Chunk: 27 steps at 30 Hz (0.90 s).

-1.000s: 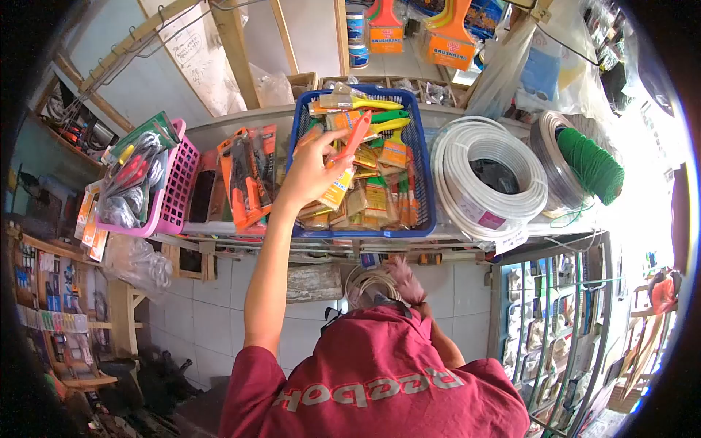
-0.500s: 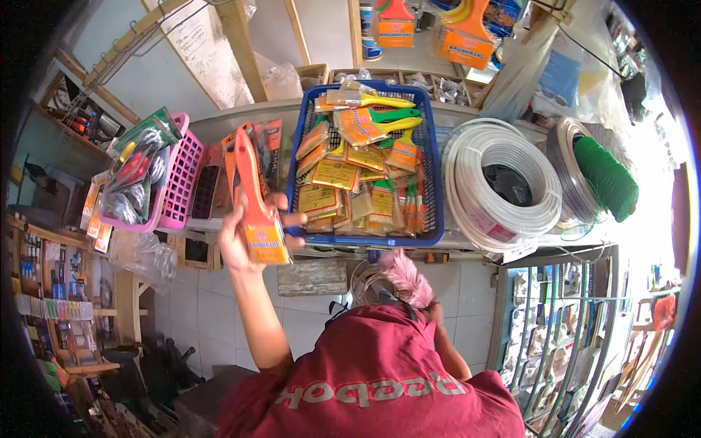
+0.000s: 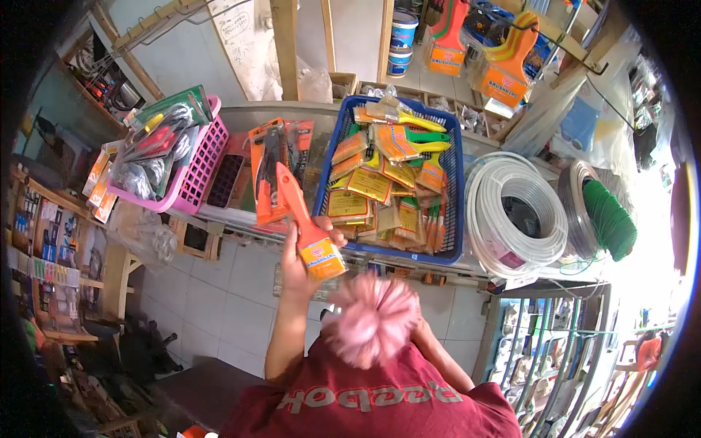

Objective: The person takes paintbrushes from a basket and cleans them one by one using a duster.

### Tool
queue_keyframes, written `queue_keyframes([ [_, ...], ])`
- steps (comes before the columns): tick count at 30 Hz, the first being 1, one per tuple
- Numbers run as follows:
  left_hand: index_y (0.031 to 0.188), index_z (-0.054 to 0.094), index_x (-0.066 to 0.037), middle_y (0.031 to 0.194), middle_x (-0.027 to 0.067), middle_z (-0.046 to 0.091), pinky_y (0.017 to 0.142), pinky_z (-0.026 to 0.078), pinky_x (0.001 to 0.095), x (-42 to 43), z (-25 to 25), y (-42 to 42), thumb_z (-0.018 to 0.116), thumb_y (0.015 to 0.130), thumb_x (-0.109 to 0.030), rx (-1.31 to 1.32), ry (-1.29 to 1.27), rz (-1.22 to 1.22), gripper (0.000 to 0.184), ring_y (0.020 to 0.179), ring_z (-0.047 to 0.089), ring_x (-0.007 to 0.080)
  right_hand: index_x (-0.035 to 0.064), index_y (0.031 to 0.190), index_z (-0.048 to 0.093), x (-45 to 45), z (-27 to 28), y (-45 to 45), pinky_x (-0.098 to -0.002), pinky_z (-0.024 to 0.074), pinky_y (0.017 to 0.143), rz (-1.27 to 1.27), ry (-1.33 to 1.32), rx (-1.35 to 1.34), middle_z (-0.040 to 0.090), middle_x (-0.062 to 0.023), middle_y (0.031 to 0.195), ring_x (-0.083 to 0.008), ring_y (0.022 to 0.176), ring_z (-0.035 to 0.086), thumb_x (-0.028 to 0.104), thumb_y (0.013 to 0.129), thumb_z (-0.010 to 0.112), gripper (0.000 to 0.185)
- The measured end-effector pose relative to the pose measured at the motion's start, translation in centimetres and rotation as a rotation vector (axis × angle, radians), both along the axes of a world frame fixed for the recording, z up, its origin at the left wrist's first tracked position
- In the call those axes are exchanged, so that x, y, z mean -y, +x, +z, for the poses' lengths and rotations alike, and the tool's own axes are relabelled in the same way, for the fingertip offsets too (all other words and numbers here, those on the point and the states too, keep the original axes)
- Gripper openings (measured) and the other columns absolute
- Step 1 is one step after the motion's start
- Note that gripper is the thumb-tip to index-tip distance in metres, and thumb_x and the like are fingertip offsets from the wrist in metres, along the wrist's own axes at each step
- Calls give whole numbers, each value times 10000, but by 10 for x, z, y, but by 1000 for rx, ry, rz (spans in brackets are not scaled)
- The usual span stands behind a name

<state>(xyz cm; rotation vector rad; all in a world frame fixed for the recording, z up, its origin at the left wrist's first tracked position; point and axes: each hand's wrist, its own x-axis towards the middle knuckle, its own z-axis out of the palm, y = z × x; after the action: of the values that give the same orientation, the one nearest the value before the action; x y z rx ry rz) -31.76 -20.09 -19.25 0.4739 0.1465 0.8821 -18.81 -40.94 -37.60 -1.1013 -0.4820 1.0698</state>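
**Orange Brushking paintbrush [image 3: 309,235] in the left hand [image 3: 296,271]**

At far left, a pink plastic basket [image 3: 197,164] holds bagged goods, with orange tool packs [image 3: 270,197] beside it on the counter. Next comes the paintbrush, in front of the counter's edge, near the blue basket's lower-left corner. Its smooth, flat handle tilts up and leftward; an orange wrapper with a Brushking label covers the wide bristle end, which points down. The left hand's fingers and thumb are clamped around it. Rightward, the blue basket [image 3: 458,182] holds more wrapped brushes. Below it, a blurred pink duster [image 3: 372,321] partly covers the right hand [image 3: 418,325], whose grip I cannot tell. White cable [image 3: 537,255] lies coiled further right.
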Motion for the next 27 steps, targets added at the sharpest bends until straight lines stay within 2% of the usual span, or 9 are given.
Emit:
queue_keyframes([
  [2,1049,496,2,945,157,567,816,483,383,12,22,1,286,952,-498,13,-112,-134,551,888,584,280,16,1042,597,-3,11,-18,-332,509,754,-63,75,316,633,-54,994,-174,898,604,77,815,615,236],
  [4,1125,481,-42,971,110,563,775,505,411,9,21,-9,307,945,-512,-45,-23,-215,533,904,586,283,17,1034,604,-9,-23,-20,-334,513,752,-69,32,235,638,-66,987,-185,883,613,69,797,621,243],
  [5,1130,482,-31,971,113,588,792,512,404,10,19,-3,312,943,-517,152,-30,-163,548,926,599,301,17,1030,608,-11,-42,-21,-336,514,752,-78,7,191,641,-72,983,-191,875,618,65,789,623,246],
  [6,1142,474,-31,961,105,576,792,508,401,11,17,-6,313,942,-520,4,-45,-72,552,914,591,293,18,1026,612,-12,-57,-21,-337,516,751,-86,-21,146,644,-78,980,-196,868,623,61,780,626,250],
  [9,1164,463,-56,962,63,554,817,481,386,10,9,-12,308,952,-499,-184,1,87,515,908,564,222,13,959,637,5,-3,-2,-380,513,739,167,109,1052,659,-143,903,-298,806,640,105,718,649,258],
  [11,1167,462,-68,983,42,556,832,470,384,10,13,-14,306,958,-486,-94,106,58,493,922,557,192,8,931,644,-7,24,-8,-397,506,734,295,24,1110,658,-164,868,-338,797,632,125,692,656,265],
  [13,1178,451,-82,993,55,560,849,466,366,7,10,-18,300,967,-461,-50,124,59,460,957,560,191,17,940,646,-29,72,-21,-395,498,727,104,70,986,658,-156,878,-346,804,627,123,707,630,257],
  [20,1411,214,-179,940,91,552,825,494,369,9,29,-18,298,972,-439,-132,199,149,518,928,571,209,23,934,646,-16,30,-27,-396,497,722,182,45,897,658,-152,870,-344,797,628,132,709,630,251],
  [27,1416,221,-171,939,100,554,868,472,387,11,42,-10,298,971,-440,-209,148,218,526,912,571,234,28,928,647,-16,23,-29,-397,496,717,192,34,873,659,-148,862,-341,790,628,141,711,629,245],
])
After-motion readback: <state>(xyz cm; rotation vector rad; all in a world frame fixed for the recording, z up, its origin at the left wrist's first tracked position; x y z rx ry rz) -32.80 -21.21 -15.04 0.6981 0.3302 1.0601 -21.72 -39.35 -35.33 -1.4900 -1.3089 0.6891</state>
